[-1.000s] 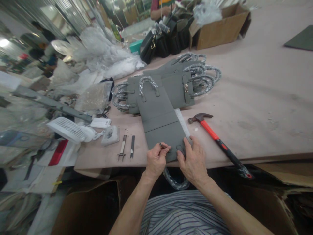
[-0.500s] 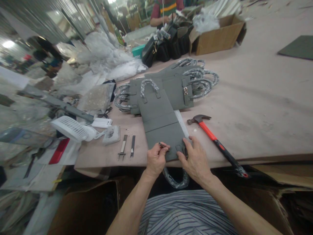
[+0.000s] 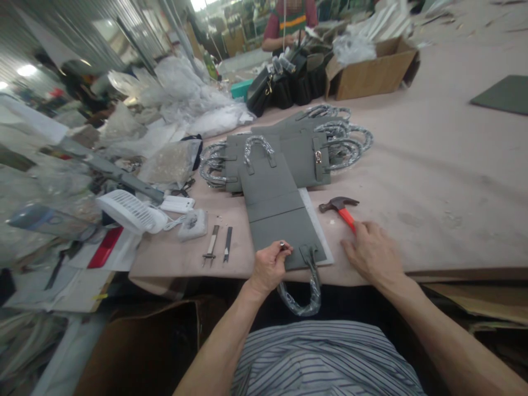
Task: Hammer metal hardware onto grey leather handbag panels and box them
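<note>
A grey bag panel [image 3: 270, 192] lies lengthwise toward me, a plastic-wrapped handle [image 3: 258, 144] at its far end. Another wrapped handle [image 3: 301, 308] hangs over the table edge. Pinched in my left hand [image 3: 268, 267] is a small metal punch [image 3: 282, 245], upright over the panel's near end; its lower tip is hidden by my fingers. To the right, my right hand [image 3: 375, 253] is closed over the handle of a claw hammer [image 3: 340, 204], whose head rests on the table. A white board [image 3: 325, 253] shows under the panel's right edge.
More grey bag pieces [image 3: 305, 157] with wrapped handles are stacked behind. Left lie a caliper-like tool [image 3: 212, 245], a dark flat blade [image 3: 227, 245] and a white fan [image 3: 127, 212]. Farther back are black bags [image 3: 284, 88], a cardboard box [image 3: 371, 71] and a person [image 3: 289, 27].
My right hand has left the panel's near handle and moved right onto the hammer. My left hand keeps the punch at the panel, now held more upright. The view has shifted slightly.
</note>
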`<state>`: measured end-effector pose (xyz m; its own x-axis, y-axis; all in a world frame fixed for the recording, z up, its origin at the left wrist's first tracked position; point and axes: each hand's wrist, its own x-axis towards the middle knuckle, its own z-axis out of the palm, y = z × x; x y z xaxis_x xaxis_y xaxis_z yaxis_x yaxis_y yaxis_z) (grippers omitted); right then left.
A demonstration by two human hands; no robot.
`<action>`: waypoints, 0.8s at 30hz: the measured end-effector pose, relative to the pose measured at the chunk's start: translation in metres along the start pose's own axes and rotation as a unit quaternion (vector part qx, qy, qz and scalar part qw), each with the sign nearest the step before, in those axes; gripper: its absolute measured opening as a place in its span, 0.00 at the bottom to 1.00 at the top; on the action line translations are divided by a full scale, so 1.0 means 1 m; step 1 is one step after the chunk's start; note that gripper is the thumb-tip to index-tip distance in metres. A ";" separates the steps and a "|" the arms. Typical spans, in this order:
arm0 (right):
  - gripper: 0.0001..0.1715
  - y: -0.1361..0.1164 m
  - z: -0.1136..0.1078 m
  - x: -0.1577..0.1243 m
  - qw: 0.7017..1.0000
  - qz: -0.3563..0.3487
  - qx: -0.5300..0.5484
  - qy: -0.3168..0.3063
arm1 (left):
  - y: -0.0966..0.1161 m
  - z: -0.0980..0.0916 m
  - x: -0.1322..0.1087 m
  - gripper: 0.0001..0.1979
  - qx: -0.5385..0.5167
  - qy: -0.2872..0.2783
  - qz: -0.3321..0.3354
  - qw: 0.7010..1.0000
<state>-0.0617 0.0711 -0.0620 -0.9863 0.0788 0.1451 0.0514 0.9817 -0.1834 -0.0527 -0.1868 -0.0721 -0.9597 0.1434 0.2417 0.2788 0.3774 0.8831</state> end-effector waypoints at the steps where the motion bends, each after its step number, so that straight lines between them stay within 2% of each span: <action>1: 0.20 0.008 -0.002 0.004 0.999 0.019 -0.002 -0.030 | -0.001 0.000 0.000 0.06 0.002 -0.002 0.003 1.000; 3: 0.13 0.019 -0.006 0.012 0.987 0.092 0.083 -0.102 | -0.003 0.001 -0.001 0.06 0.011 -0.002 0.010 1.000; 6: 0.03 0.021 -0.018 0.019 0.916 0.187 0.288 -0.209 | -0.005 0.003 -0.003 0.07 0.028 -0.001 0.027 0.999; 7: 0.02 0.018 -0.024 0.019 0.893 0.194 0.332 -0.235 | -0.005 0.003 -0.003 0.07 0.032 -0.002 0.033 0.999; 9: 0.05 0.007 -0.042 0.016 0.872 0.179 0.369 -0.265 | -0.005 0.004 -0.004 0.08 0.034 0.000 0.045 0.998; 12: 0.11 -0.014 -0.075 0.003 0.849 0.177 0.431 -0.249 | -0.003 0.004 -0.004 0.08 0.033 0.010 0.053 0.998; 13: 0.14 -0.021 -0.086 -0.003 0.850 0.169 0.448 -0.219 | -0.003 0.004 -0.003 0.08 0.034 0.012 0.055 0.998; 15: 0.21 -0.033 -0.104 -0.015 0.879 0.115 0.448 -0.120 | -0.004 0.005 -0.003 0.08 0.036 0.015 0.061 0.997; 17: 0.23 -0.041 -0.114 -0.024 0.924 0.010 0.382 -0.011 | -0.005 0.005 -0.004 0.08 0.039 0.015 0.068 0.997; 18: 0.23 -0.043 -0.116 -0.027 0.941 -0.052 0.335 0.022 | -0.005 0.005 -0.004 0.08 0.044 0.016 0.071 0.996; 19: 0.24 -0.045 -0.117 -0.029 0.951 -0.111 0.287 0.035 | -0.006 0.006 -0.004 0.08 0.052 0.017 0.073 0.996; 21: 0.24 -0.046 -0.121 -0.030 0.957 -0.204 0.205 0.006 | -0.007 0.007 -0.005 0.08 0.068 0.019 0.073 0.995; 23: 0.25 -0.046 -0.133 -0.027 0.956 -0.242 0.167 -0.011 | -0.008 0.007 -0.005 0.08 0.073 0.019 0.072 0.995; 24: 0.24 -0.046 -0.142 -0.026 0.958 -0.233 0.165 0.006 | -0.008 0.008 -0.006 0.08 0.069 0.019 0.070 0.995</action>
<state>-0.0164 0.0486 0.0806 -0.8880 -0.3509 0.2973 -0.4488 0.8024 -0.3935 -0.0494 -0.1838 -0.0837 -0.9106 0.1705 0.3764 0.4104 0.4791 0.7759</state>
